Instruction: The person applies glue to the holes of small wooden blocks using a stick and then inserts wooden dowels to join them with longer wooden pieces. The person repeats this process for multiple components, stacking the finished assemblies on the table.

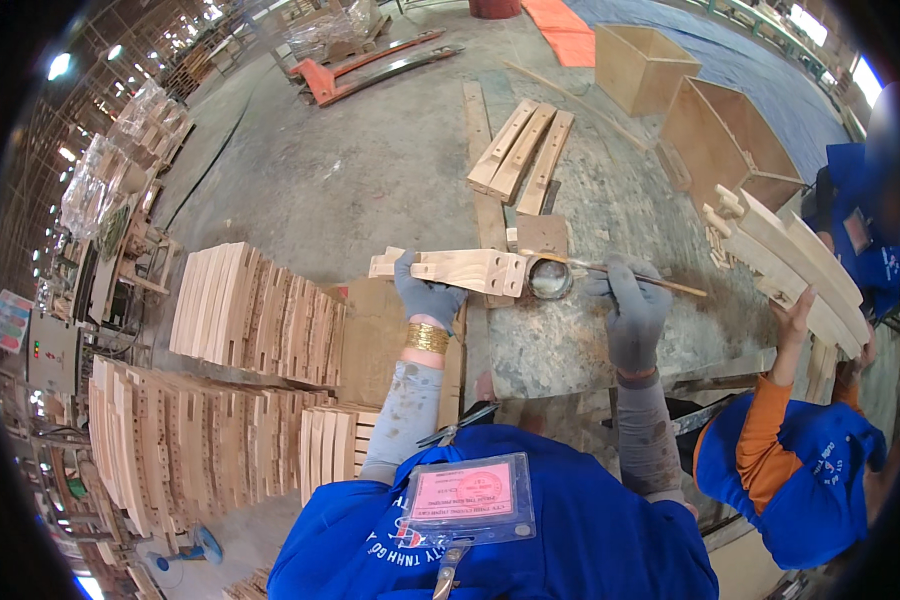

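Observation:
My left hand (425, 292), in a grey glove, is closed around light wooden pieces (470, 270) that lie side by side. Round holes show in their right ends. Just right of those ends stands a small round jar (550, 283) with whitish stuff inside. A long thin stick (685, 290) slants across my right hand (635, 315), also gloved in grey and closed on it. The stick's left end reaches over the jar's rim beside the wooden ends; I cannot tell whether it has bristles.
Beyond the jar lie a brown block (542, 234) and several drilled wooden pieces (522, 150). Stacked wooden parts (255, 310) rise at left. Open wooden boxes (735, 140) stand far right. A co-worker's hand (792, 318) holds curved wooden parts (795, 250). An orange pallet jack (320, 82) sits far back.

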Demonstrator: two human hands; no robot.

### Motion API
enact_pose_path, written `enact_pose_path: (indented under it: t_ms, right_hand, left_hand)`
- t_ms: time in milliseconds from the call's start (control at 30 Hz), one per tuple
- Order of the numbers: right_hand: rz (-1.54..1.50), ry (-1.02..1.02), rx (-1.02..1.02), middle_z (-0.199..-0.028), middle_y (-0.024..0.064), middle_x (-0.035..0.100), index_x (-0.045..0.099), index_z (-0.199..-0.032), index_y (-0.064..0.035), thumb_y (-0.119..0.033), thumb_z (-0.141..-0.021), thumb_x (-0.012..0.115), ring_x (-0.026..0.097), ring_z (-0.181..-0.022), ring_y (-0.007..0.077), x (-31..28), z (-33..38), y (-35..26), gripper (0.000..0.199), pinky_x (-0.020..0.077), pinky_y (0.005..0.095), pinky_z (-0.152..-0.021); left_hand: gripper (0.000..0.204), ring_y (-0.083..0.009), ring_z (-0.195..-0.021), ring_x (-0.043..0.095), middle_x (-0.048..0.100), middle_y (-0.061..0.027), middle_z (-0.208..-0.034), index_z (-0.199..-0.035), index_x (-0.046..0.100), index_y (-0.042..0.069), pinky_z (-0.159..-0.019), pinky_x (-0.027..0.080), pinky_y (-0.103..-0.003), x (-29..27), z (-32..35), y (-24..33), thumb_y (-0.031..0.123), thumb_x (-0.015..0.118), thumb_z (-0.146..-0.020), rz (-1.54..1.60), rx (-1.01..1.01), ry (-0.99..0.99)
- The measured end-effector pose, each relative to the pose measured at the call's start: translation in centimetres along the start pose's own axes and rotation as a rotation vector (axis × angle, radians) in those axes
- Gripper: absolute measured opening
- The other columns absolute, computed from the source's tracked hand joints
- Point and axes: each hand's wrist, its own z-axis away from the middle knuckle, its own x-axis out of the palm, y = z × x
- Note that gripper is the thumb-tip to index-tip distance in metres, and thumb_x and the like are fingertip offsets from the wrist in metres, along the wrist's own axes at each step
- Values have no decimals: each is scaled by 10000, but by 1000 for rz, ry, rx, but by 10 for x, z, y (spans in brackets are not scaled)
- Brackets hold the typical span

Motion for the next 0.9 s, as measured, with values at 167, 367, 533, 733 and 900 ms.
enact_pose_path:
  t_ms: [167, 367, 533, 733, 900]
  right_hand:
    - [17, -56, -42, -736, 54, 631, 629, -833, 47, 26, -787, 585, 573, -669, 87, 14, 2, -24, 67, 465, 212, -611]
    - [76, -126, -136, -795, 54, 634, 627, -852, 44, 28, -782, 598, 578, -718, 89, 18, 5, -28, 77, 467, 213, -627]
    - [148, -166, -151, -836, 67, 633, 622, -884, 49, 23, -784, 601, 583, -756, 98, 26, 6, -29, 106, 469, 219, -652]
    - [-36, -120, 71, -782, 91, 632, 609, -860, 66, 5, -831, 545, 603, -709, 112, 32, 4, -38, 93, 492, 224, -654]
    - [-93, 12, 122, -773, 116, 637, 595, -840, 90, 19, -840, 511, 624, -662, 139, 25, 4, -43, 110, 511, 231, -610]
  left_hand:
    - [539, -360, -1061, 470, 476, -154, -1147, -1137, 450, 67, -903, 394, -559, 15, 11, -6, 386, 576, -722, -16, 31, 9]
    - [527, -354, -1054, 468, 475, -155, -1137, -1130, 450, 67, -902, 397, -550, 23, 21, -3, 385, 571, -728, -14, 33, -13]
    - [522, -352, -1055, 466, 468, -158, -1138, -1131, 445, 68, -900, 401, -539, 19, 19, -1, 383, 565, -733, -24, 55, -14]
    - [520, -351, -1047, 467, 469, -155, -1125, -1125, 442, 70, -892, 406, -536, 16, 15, 2, 387, 566, -732, -24, 65, -18]
    - [498, -351, -1039, 471, 472, -154, -1120, -1104, 450, 69, -890, 404, -542, 22, 22, 4, 397, 545, -742, -28, 63, -18]
